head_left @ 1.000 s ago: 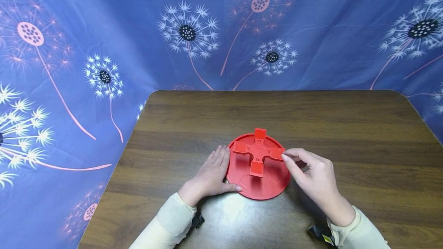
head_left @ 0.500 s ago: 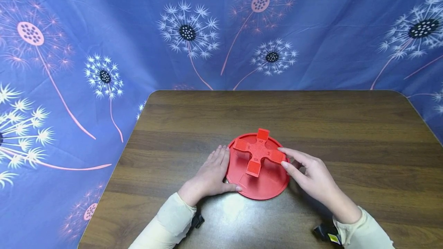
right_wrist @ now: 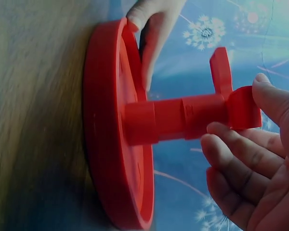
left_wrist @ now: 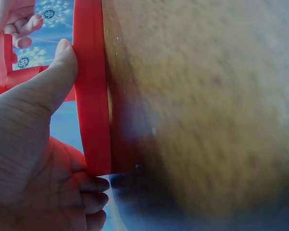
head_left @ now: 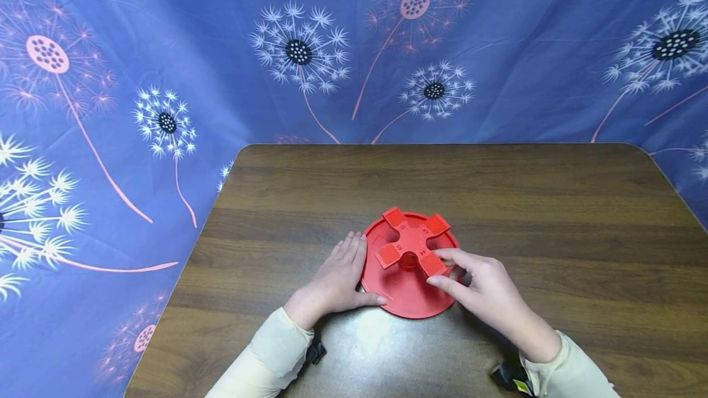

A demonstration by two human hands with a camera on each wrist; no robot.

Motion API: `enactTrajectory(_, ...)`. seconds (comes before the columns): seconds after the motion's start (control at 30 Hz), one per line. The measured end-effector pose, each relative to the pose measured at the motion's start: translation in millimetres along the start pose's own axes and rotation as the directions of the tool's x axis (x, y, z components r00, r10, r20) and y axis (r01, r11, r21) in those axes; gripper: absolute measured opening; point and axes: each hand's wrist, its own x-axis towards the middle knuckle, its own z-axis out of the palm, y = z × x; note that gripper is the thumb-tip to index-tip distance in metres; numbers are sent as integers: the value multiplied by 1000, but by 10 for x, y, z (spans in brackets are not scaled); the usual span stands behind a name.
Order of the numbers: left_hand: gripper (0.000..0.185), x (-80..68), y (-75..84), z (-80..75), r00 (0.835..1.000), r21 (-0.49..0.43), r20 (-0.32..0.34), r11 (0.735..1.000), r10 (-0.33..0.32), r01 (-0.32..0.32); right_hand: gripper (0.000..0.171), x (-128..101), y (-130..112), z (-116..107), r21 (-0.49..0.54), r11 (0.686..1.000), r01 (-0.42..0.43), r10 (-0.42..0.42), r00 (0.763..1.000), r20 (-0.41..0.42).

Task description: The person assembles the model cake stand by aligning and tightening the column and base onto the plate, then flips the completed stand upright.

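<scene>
The left hand point(head_left: 337, 278) lay flat on the wooden table point(head_left: 553, 201), fingers straight along the left rim of the red round base point(head_left: 406, 296) and thumb pressed against its near edge, bracing it. The right hand point(head_left: 487, 293) reached in from the near right, its thumb and fingertips pinching the near-right arm of the red cross-shaped knob point(head_left: 412, 239), which stood on a short post at the middle of the base.
</scene>
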Motion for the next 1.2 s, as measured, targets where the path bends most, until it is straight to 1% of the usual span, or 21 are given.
enactTrajectory(0.27,117,-8,3,-3,1000,-9,13,1000,-10,10,35,32,-101,109,-132,990,50,-56,998,-43)
enactTrajectory(0.43,117,-3,1,-3,1000,-8,5,1000,-7,7,38,47,-140,168,-197,979,58,-71,996,-62)
enactTrajectory(0.6,117,2,-4,3,1000,-4,5,1000,-8,9,40,53,-161,196,-225,972,70,-90,993,-82)
enactTrajectory(0.8,118,5,-4,7,1000,6,20,1000,-16,16,40,50,-171,165,-242,968,65,-82,995,-60)
enactTrajectory(0.87,119,8,-4,9,1000,11,24,1000,-18,18,38,51,-173,132,-232,970,68,-85,994,-65)
enactTrajectory(0.97,119,11,-1,8,999,18,27,1000,-17,16,30,62,-162,61,-191,978,83,-106,988,-112)
enactTrajectory(1.1,118,12,-2,4,999,11,29,1000,-18,18,17,90,-108,-44,-147,986,81,-112,970,-216)
enactTrajectory(1.17,118,11,-4,4,999,1,26,1000,-18,18,18,98,-64,-80,-143,987,71,-107,958,-266)
enactTrajectory(1.2,118,12,-5,3,1000,-1,24,1000,-17,17,21,101,-39,-101,-146,987,59,-98,956,-276)
